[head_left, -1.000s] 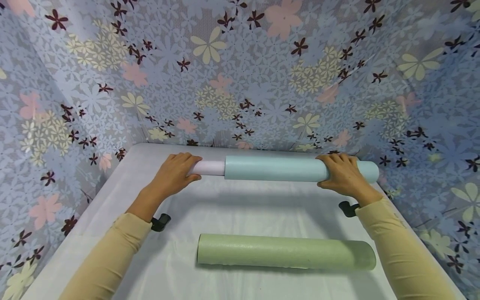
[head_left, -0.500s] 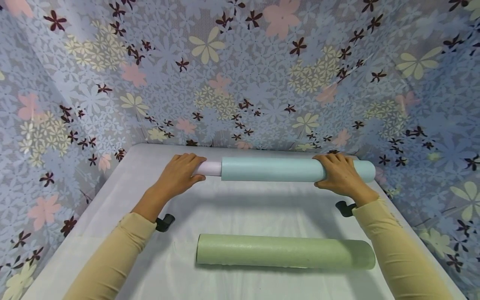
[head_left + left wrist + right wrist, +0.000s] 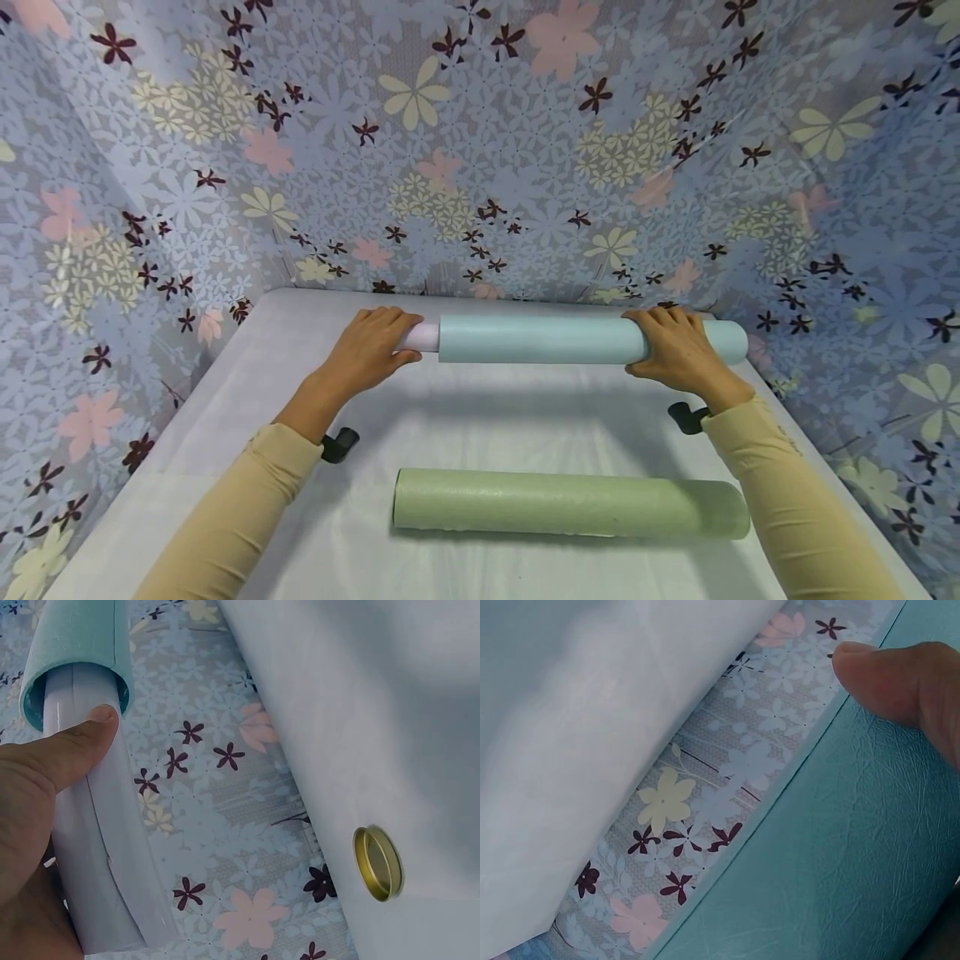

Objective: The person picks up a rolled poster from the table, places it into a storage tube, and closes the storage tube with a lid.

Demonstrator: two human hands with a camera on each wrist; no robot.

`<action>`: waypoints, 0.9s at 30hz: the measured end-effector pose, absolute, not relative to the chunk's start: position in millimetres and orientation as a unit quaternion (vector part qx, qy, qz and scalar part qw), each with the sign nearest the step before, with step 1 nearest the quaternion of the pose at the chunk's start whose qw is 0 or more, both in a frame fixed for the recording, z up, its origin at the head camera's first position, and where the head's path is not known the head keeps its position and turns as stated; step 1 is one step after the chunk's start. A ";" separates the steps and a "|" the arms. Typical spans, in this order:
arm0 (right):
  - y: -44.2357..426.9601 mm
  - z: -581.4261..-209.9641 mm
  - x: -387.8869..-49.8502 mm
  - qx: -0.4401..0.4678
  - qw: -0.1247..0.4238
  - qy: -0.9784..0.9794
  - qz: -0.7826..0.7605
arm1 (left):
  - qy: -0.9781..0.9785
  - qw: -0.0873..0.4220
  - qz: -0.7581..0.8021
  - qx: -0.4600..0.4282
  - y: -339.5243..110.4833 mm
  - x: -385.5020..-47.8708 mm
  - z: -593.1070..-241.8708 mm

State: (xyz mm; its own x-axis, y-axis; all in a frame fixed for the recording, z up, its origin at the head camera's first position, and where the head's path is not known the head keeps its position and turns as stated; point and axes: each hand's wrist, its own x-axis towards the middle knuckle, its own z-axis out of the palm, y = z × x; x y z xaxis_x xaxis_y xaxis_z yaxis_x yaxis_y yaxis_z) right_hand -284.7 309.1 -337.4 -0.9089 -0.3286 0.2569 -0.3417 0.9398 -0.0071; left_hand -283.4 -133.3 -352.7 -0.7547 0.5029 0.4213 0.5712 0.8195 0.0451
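My left hand (image 3: 372, 350) grips a pale lilac roll (image 3: 423, 337), which runs into the open left end of a wider light-blue tube (image 3: 532, 339). In the left wrist view my thumb lies along the lilac roll (image 3: 112, 847), close to the rim of the blue tube (image 3: 82, 634). Around the blue tube near its right end, my right hand (image 3: 678, 350) is curled. The right wrist view shows my thumb over the edge of the blue tube (image 3: 832, 847). Both pieces are held level above the far part of the table.
A green roll (image 3: 570, 504) lies across the white table (image 3: 480, 433) nearer to me. Flowered cloth (image 3: 480, 150) hangs behind and at the sides. A gold ring-shaped lid (image 3: 379, 862) shows on the white surface in the left wrist view.
My left hand has moved right with the lilac roll, and less of the roll shows outside the blue tube. My right hand and the blue tube have shifted slightly left.
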 end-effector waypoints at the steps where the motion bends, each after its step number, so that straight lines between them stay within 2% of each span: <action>1: 308.7 -337.3 -284.5 0.172 0.125 -0.977 0.027 | -0.933 0.200 -0.086 -0.288 -132.4 -283.4 -352.8; 27: 309.5 -338.8 -282.7 0.169 0.141 -0.975 0.036 | -0.931 0.198 -0.076 -0.296 -117.4 -282.2 -351.0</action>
State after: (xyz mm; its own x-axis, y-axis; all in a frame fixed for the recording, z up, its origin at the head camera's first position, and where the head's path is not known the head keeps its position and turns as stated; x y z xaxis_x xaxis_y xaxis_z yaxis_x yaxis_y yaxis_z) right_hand -282.7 309.5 -338.8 -0.9033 -0.3192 0.2868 -0.3395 0.9403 -0.0227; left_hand -282.2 -117.4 -351.0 -0.7461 0.5217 0.4137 0.5821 0.8127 0.0249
